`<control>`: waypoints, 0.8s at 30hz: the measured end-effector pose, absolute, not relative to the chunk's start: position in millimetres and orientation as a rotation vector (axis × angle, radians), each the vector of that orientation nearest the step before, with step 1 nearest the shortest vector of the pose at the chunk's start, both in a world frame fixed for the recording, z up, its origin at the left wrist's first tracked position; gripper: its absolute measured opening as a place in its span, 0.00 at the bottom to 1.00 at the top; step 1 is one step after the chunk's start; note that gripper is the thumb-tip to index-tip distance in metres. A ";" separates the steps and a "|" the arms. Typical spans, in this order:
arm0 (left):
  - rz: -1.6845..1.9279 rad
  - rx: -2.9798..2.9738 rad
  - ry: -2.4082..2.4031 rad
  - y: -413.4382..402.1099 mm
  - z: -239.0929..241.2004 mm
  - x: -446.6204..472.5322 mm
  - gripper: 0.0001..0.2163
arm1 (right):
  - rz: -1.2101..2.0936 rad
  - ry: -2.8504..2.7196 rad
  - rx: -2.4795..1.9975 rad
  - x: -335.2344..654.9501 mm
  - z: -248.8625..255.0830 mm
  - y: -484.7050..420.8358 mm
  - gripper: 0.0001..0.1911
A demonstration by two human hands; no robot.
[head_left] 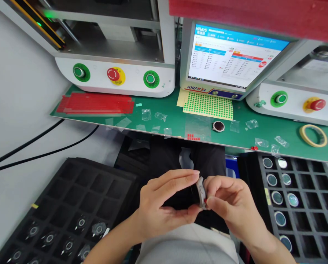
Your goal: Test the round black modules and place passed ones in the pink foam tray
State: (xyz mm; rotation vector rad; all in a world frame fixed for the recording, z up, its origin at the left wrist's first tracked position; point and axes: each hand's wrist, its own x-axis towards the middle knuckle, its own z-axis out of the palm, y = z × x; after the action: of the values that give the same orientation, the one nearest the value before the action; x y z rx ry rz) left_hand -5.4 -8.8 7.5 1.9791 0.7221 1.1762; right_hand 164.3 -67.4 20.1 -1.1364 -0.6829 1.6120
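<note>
Above my lap, my left hand point(166, 203) grips a silver watch case point(201, 192) by its edges, fingers along the top and thumb underneath. The case is tilted on edge, its side toward me. My right hand point(232, 201) is closed against the right side of the same case. A small red piece point(205, 201) shows between my right thumb and the case; whether it is a sticker or a tab I cannot tell. Another round watch case with a dark face point(218, 126) lies on the green bench top point(169, 126) ahead.
Black foam trays hold watch parts at left point(70, 179) and right point(312, 212). Red strips point(95, 103), a green-dot sticker sheet point(207, 106), clear film scraps point(146, 114) and a tape roll point(313, 135) lie on the bench. Behind stand button panels point(117, 79) and a screen point(232, 58) marked NG.
</note>
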 end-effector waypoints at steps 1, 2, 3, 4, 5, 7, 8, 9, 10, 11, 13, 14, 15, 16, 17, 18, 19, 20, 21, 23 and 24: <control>1.187 2.003 0.729 -8.4 9.1 -5.3 0.23 | 1.613 -0.678 -1.127 164.0 20.0 -67.2 0.09; 1.199 2.026 0.735 -8.0 10.7 -5.3 0.23 | 1.621 -0.664 -1.104 163.5 19.9 -66.9 0.09; 1.211 2.042 0.736 -7.6 12.0 -5.3 0.23 | 1.638 -0.635 -1.068 162.7 19.7 -66.4 0.09; 1.219 2.049 0.731 -7.4 12.9 -5.3 0.23 | 1.661 -0.590 -1.023 161.6 19.4 -65.7 0.10; 1.224 2.046 0.717 -7.2 13.0 -5.3 0.23 | 1.690 -0.532 -0.973 160.4 19.1 -65.1 0.11; 1.225 1.999 0.681 -7.3 11.3 -5.2 0.25 | 1.747 -0.422 -0.871 158.1 18.4 -64.5 0.15; 1.216 1.945 0.659 -7.3 9.5 -5.0 0.26 | 1.770 -0.391 -0.832 157.5 18.2 -64.7 0.17; 1.198 1.858 0.644 -7.1 7.4 -4.7 0.26 | 1.782 -0.384 -0.805 157.6 18.1 -65.4 0.18; 1.174 1.732 0.628 -6.8 5.2 -4.3 0.26 | 1.772 -0.401 -0.798 158.3 18.1 -66.5 0.18; 1.133 1.570 0.613 -6.1 3.2 -3.9 0.25 | 1.733 -0.438 -0.815 159.9 18.3 -67.9 0.18; 1.000 1.203 0.564 -4.2 0.2 -3.0 0.22 | 1.561 -0.524 -0.913 164.7 18.9 -70.9 0.14; 0.922 1.027 0.536 -3.2 -0.7 -2.5 0.19 | 1.458 -0.555 -0.969 167.4 19.2 -72.0 0.12; 0.847 0.875 0.506 -2.4 -1.3 -1.8 0.18 | 1.370 -0.573 -1.014 169.9 19.2 -72.8 0.10; 0.781 0.748 0.476 -2.1 -1.8 -0.8 0.17 | 1.312 -0.580 -1.048 171.9 19.0 -73.1 0.09; 0.729 0.646 0.445 -2.2 -2.3 0.4 0.16 | 1.285 -0.582 -1.069 173.2 18.4 -73.1 0.08; 0.694 0.568 0.412 -3.0 -2.8 1.9 0.16 | 1.279 -0.583 -1.077 173.7 17.5 -73.0 0.08; 0.673 0.511 0.385 -4.2 -3.3 3.5 0.16 | 1.286 -0.592 -1.080 173.6 16.3 -72.9 0.08; 0.662 0.478 0.364 -5.8 -3.8 5.2 0.15 | 1.289 -0.605 -1.083 172.8 14.8 -73.1 0.08; 0.658 0.461 0.358 -7.6 -4.3 6.7 0.14 | 1.283 -0.622 -1.089 171.7 13.3 -73.7 0.07; 0.670 0.491 0.403 -11.5 -4.9 8.9 0.15 | 1.240 -0.667 -1.113 168.4 10.5 -75.9 0.06; 0.686 0.540 0.449 -13.5 -5.0 9.5 0.15 | 1.197 -0.698 -1.131 166.5 9.4 -77.5 0.05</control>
State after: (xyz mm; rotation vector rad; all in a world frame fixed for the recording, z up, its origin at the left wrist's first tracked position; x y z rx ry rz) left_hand 9.5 -13.5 -5.0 0.5396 0.4489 0.6855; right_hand 166.5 -77.5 9.4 -1.1309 -0.6977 1.1972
